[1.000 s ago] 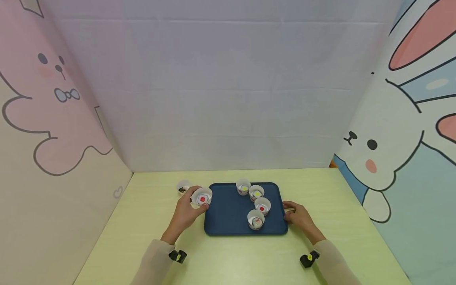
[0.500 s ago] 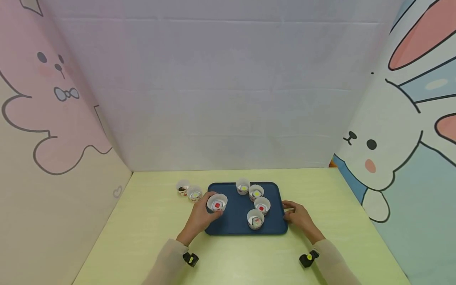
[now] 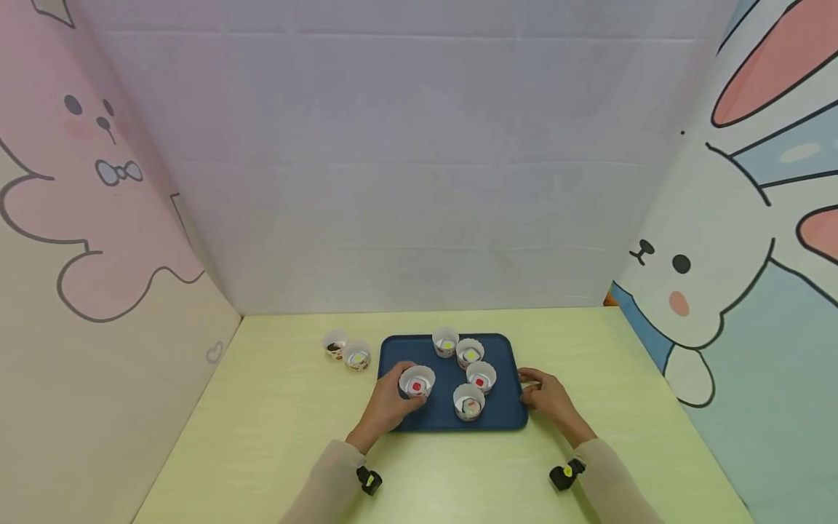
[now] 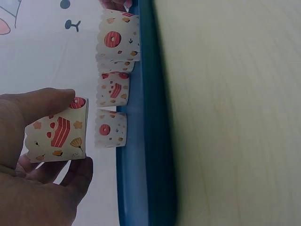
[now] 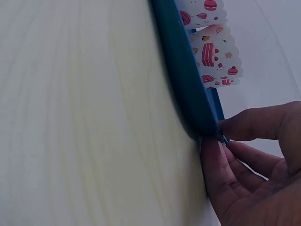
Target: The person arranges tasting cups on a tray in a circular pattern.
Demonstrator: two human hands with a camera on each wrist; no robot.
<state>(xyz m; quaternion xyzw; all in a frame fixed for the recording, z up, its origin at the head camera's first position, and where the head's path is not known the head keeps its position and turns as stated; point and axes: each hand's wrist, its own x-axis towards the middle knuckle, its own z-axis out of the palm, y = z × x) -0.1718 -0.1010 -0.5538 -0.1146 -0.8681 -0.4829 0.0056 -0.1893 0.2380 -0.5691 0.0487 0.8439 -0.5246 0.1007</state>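
Observation:
My left hand (image 3: 386, 404) grips a white paper baking cup (image 3: 417, 382) with a red piece inside, above the left part of the blue tray (image 3: 419, 422). In the left wrist view, cake and flower prints cover the held cup (image 4: 59, 134), and a gap separates it from the tray. At the tray's right edge, my right hand (image 3: 550, 397) pinches the rim between thumb and fingers, as the right wrist view shows. Several like cups stand on the tray's right half, among them a cup with a red piece (image 3: 481, 378) and a front cup (image 3: 468, 402).
Two more paper cups stand on the table left of the tray: a cup with dark contents (image 3: 335, 344) and a cup with a pale yellow-green piece (image 3: 356, 356). The pale wooden table (image 3: 262, 437) meets a white backdrop (image 3: 419, 182) behind.
My left hand has carried the held cup rightward from the tray's left edge to over the tray, uncovering the second cup on the table. The right hand stays at the rim.

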